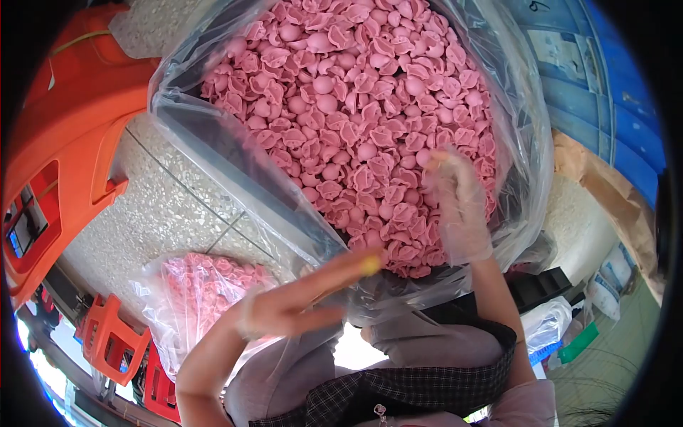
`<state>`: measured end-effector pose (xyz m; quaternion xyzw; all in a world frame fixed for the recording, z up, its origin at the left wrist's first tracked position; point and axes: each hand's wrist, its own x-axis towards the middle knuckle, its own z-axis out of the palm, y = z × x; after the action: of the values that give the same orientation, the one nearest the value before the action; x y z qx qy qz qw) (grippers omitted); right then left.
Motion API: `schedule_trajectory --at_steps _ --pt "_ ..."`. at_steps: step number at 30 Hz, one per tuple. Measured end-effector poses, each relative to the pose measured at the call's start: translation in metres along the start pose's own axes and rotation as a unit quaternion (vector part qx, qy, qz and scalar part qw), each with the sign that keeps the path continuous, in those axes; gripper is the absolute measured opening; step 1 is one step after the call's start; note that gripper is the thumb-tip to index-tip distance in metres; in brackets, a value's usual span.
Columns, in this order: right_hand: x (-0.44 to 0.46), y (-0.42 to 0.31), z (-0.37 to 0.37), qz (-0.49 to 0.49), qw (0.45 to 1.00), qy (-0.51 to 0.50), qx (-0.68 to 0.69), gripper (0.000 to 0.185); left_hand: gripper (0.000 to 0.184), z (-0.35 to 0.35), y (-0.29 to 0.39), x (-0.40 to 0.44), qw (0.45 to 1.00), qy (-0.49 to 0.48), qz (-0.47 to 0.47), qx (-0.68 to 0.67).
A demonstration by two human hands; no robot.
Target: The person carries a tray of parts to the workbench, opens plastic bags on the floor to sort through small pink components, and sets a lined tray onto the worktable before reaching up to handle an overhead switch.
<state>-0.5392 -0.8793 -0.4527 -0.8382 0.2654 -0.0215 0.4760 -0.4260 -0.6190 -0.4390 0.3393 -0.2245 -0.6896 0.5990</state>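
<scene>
Many pink molded pieces (370, 135), some round and some shell-like, fill a large bin lined with clear plastic (213, 153). My left hand (295, 302) is over the bin's near edge, fingers stretched out and holding nothing, with a yellow covering on one fingertip. In a translucent glove, my right hand (459, 203) reaches over the pieces at the right. Its fingers are bent together beside a round pink piece; what they hold, if anything, is too small and blurred to tell.
A clear bag of pink pieces (206, 292) lies on the speckled floor at left. Orange stools (85, 107) stand beyond it. Blue crates (569, 64), brown paper (605, 185) and a black tray (537, 290) are at right.
</scene>
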Motion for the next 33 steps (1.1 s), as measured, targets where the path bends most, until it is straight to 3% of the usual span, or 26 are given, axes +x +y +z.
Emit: schedule_trajectory --at_steps 1,3,5,9,12,13,19,22,25,26,28,29,33 --pt "0.012 0.006 -0.001 -0.105 0.987 -0.011 -0.123 0.015 0.066 -0.003 0.010 -0.028 0.998 -0.038 -0.043 -0.032" --pt "0.038 -0.005 -0.008 -0.079 0.990 -0.047 -0.110 0.018 0.060 0.009 0.017 -0.112 0.974 0.029 -0.070 -0.214" --pt "0.067 0.002 -0.006 -0.099 0.987 -0.064 -0.110 0.019 0.067 0.065 0.047 -0.155 0.966 0.209 -0.146 -0.044" --pt "0.122 0.021 0.022 -0.195 0.967 -0.047 -0.160 0.023 0.067 0.109 0.041 -0.187 0.914 0.358 -0.143 0.125" --pt "0.131 0.025 0.039 -0.242 0.942 -0.054 -0.224 0.027 0.068 0.121 0.030 -0.195 0.890 0.400 -0.130 0.178" --pt "0.129 0.027 0.040 -0.229 0.938 -0.090 -0.244 0.039 0.068 0.124 0.027 -0.196 0.885 0.408 -0.125 0.188" --pt "0.131 0.045 0.052 -0.322 0.903 -0.060 -0.278 0.029 0.069 0.134 0.014 -0.201 0.866 0.432 -0.104 0.228" --pt "0.124 0.042 0.046 -0.265 0.950 -0.108 -0.120 0.027 0.070 0.138 0.011 -0.205 0.860 0.440 -0.096 0.242" --pt "0.094 0.019 0.044 -0.130 0.983 -0.087 0.100 0.025 0.070 0.140 0.009 -0.210 0.852 0.449 -0.086 0.254" --pt "0.083 0.005 0.043 -0.022 0.978 -0.103 0.180 0.023 0.070 0.142 0.008 -0.213 0.849 0.453 -0.083 0.258" --pt "0.067 -0.023 0.040 0.194 0.915 -0.133 0.328 0.021 0.071 0.144 0.006 -0.216 0.841 0.465 -0.077 0.265" --pt "0.062 -0.026 0.041 0.244 0.885 -0.140 0.370 0.024 0.071 0.146 0.005 -0.219 0.838 0.469 -0.073 0.269" --pt "0.048 -0.053 0.051 0.127 0.926 -0.205 0.290 0.029 0.072 0.150 0.001 -0.228 0.825 0.487 -0.060 0.280"
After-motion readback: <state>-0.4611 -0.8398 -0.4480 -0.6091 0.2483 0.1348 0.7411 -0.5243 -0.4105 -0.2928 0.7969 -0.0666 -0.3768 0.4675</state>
